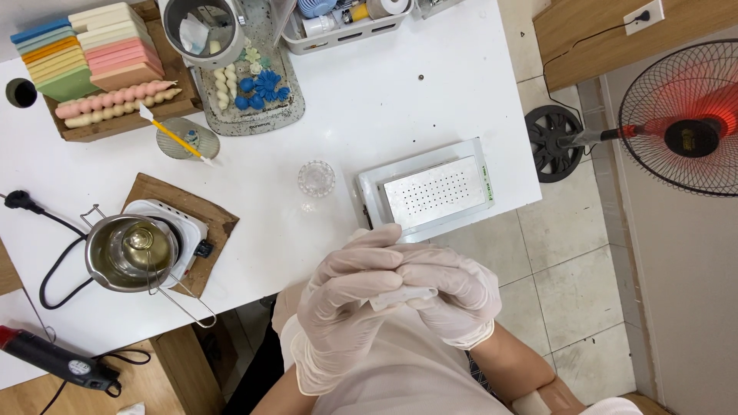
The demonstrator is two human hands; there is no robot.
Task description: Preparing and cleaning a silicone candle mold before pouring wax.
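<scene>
1. Two gloved hands meet below the table [346, 115] edge, close to the person's body: the left hand [346, 296] lies partly over the right hand [453, 296].
2. Both hands close together on a small whitish piece [403, 296], pinched between their fingers; what it is cannot be told.
3. Just beyond the hands, at the table edge, sits a grey perforated plate [434, 192] in a white frame.
4. Left of the plate stands a small clear glass [316, 177], well apart from the hands.
5. Farther left, a metal pot [127, 253] rests on a white hotplate [192, 230], which sits on a wooden board [219, 211].
6. At the far side lie pastel slabs [84, 46], twisted candles [115, 101] and a tray [261, 115] with blue flower shapes.
7. On the floor to the right stands a fan [680, 115].
</scene>
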